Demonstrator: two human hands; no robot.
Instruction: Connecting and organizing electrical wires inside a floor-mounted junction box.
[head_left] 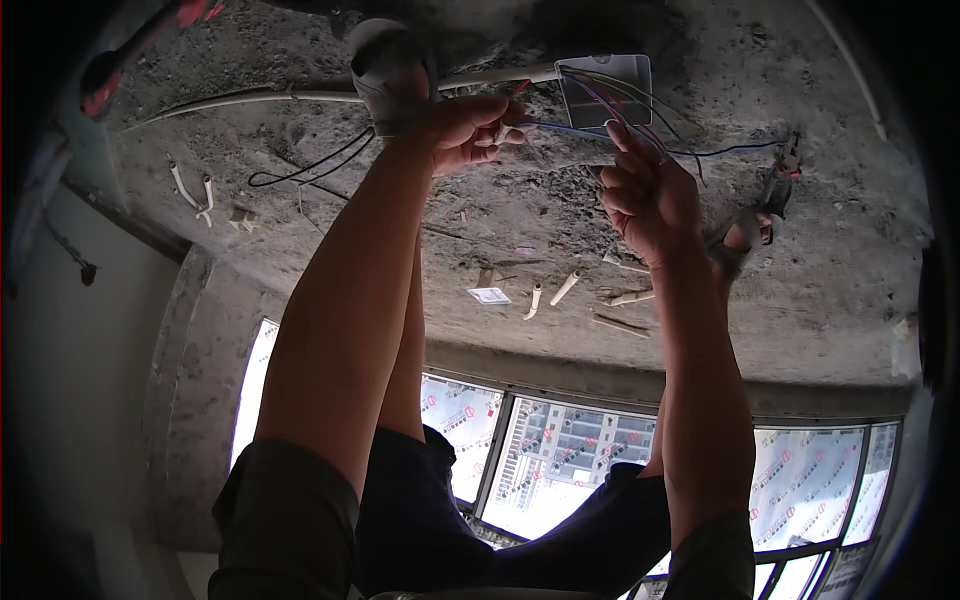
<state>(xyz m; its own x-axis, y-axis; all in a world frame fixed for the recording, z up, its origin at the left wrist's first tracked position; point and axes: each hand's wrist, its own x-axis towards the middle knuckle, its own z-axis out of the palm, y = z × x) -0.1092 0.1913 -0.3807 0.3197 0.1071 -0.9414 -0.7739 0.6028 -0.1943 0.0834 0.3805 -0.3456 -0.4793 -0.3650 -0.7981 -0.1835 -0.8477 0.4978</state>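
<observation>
A blue wire (565, 128) stretches between my two hands below a grey square junction box (640, 75). My left hand (465, 128) is closed on its left part, with something pale at the fingertips. A short red end (520, 88) shows just above those fingers. My right hand (652, 195) has its fingers curled and its fingertips raised against the wire, just under the box. Several coloured wires (625, 105) come out of the box and run down past my right hand. To the right, a blue wire end reaches a pair of pliers (783, 180).
A pale conduit (490, 76) runs along the rough concrete to the box. A black wire loop (310, 172) lies left of my left hand. Cut conduit pieces (565, 288) and a white card (490, 295) lie nearer. Shoes (392, 85) stand beside the conduit; windows (570, 450) appear below.
</observation>
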